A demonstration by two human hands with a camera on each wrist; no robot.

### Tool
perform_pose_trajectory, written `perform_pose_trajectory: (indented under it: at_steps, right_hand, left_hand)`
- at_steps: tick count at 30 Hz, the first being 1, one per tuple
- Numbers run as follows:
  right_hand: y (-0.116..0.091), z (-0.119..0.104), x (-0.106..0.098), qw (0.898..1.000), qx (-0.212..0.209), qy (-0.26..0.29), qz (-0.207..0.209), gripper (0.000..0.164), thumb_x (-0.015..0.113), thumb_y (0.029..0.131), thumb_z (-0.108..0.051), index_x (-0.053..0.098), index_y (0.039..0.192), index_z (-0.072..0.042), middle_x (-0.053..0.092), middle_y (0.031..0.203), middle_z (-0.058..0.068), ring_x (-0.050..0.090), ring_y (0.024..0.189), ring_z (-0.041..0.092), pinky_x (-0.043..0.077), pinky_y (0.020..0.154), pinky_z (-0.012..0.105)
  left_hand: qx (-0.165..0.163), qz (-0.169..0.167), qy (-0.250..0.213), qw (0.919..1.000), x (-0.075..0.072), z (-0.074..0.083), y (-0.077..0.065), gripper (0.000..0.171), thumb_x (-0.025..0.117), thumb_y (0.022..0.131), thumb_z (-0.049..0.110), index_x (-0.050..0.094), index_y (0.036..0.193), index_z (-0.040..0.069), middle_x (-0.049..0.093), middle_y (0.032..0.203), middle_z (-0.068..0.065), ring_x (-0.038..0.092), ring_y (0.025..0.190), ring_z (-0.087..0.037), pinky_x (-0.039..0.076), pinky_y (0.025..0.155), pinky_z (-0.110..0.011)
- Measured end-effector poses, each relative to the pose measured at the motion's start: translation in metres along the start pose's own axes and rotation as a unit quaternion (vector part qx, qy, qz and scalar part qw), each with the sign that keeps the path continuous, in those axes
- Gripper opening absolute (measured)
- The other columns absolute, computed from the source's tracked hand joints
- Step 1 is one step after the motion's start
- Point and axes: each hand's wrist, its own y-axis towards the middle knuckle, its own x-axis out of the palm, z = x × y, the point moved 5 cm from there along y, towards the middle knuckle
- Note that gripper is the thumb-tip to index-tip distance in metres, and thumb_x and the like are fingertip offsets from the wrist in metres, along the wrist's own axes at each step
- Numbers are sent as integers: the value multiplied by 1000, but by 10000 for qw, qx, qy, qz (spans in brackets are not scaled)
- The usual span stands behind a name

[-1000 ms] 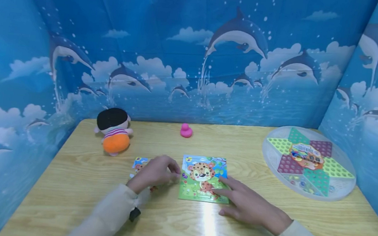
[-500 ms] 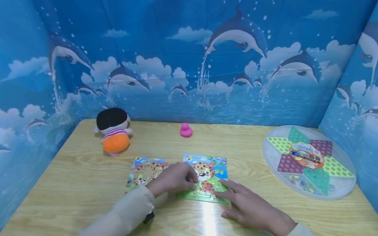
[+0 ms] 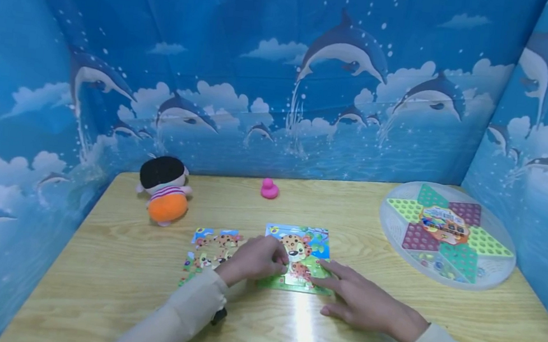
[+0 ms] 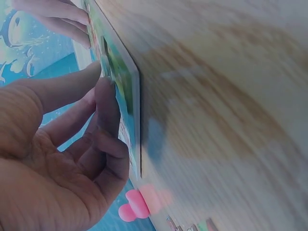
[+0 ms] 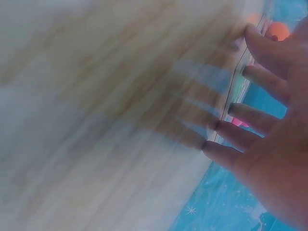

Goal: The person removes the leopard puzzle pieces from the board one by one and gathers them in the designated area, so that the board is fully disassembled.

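A square jigsaw board (image 3: 317,242) with a spotted leopard cub picture lies flat in the middle of the table. Over its left part, my left hand (image 3: 255,257) pinches a small puzzle piece (image 4: 106,71) between thumb and index finger; the fingers hide most of that piece. The other left fingers are loosely curled. At the board's right side, my right hand (image 3: 366,301) has its fingers extended, index and middle fingertips resting on the board's edge area. Left of the board, several loose puzzle pieces (image 3: 202,241) lie close together, partly covered by the left hand and sleeve.
A doll (image 3: 168,204) lies at the back left. Behind the board stands a small pink duck (image 3: 269,189). A round Chinese checkers set (image 3: 398,258) is at the right. Dolphin-printed curtains (image 3: 244,77) border the wooden table (image 3: 104,276).
My left hand has moved right from the loose pieces onto the board's left part, then stayed nearly still there. My right hand has barely shifted at the board's right side.
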Motion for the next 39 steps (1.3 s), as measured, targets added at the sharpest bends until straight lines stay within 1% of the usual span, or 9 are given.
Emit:
perform_pose_trajectory:
  at_steps: [4, 8, 12, 16, 25, 32, 39]
  right_hand:
    - [0, 0, 1, 10000, -16, 27, 20, 55, 75, 92, -29, 58, 142, -11, 36, 157, 24, 37, 142, 45, 36, 111, 59]
    - [0, 0, 1, 10000, -24, 25, 48, 55, 75, 92, -28, 58, 141, -11, 36, 157, 24, 37, 142, 45, 36, 111, 59]
    - [0, 0, 1, 10000, -14, 22, 64, 55, 75, 91, -28, 59, 141, -11, 36, 157, 24, 37, 142, 45, 36, 111, 59]
    - [0, 1, 1, 10000, 8, 53, 59, 55, 76, 91, -28, 59, 141, -11, 36, 157, 24, 37, 142, 45, 36, 111, 59]
    - [0, 2, 2, 10000, 24, 75, 49, 55, 75, 91, -28, 59, 141, -11, 36, 157, 23, 36, 142, 45, 36, 111, 59]
    - [0, 1, 1, 9999, 41, 92, 29, 55, 75, 92, -28, 59, 141, -11, 36, 157, 23, 36, 142, 46, 36, 110, 60]
    - [0, 1, 1, 10000, 41, 78, 47, 54, 75, 92, -28, 59, 141, -11, 36, 157, 24, 36, 142, 46, 36, 110, 60]
  left_hand:
    - [57, 105, -32, 9999, -2, 1, 0, 8, 80, 86, 18, 75, 92, 16, 70, 85, 6, 62, 74, -8, 54, 72, -29]
    - [80, 198, -247, 9995, -3, 1, 0, 6, 80, 86, 17, 75, 89, 16, 71, 84, 5, 64, 76, -9, 56, 73, -29]
    - [-9, 243, -504, 9984, -3, 1, 1, 7, 81, 86, 14, 74, 88, 15, 69, 80, 5, 64, 71, -10, 56, 68, -27]
    - [-56, 255, -650, 9975, -3, 1, 1, 7, 80, 86, 13, 73, 88, 14, 67, 78, 5, 63, 68, -11, 55, 63, -27]
    - [19, 182, -798, 9966, -3, 1, 0, 6, 79, 87, 12, 73, 88, 13, 68, 80, 4, 64, 67, -11, 56, 63, -26]
    - [44, 155, -823, 9965, -4, 1, -1, 9, 77, 89, 14, 75, 98, 11, 70, 84, 3, 65, 66, -12, 56, 64, -27]
    - [99, 209, -842, 9962, -11, -4, -7, 4, 75, 91, 15, 76, 95, 14, 70, 86, 6, 65, 68, -10, 55, 67, -27]
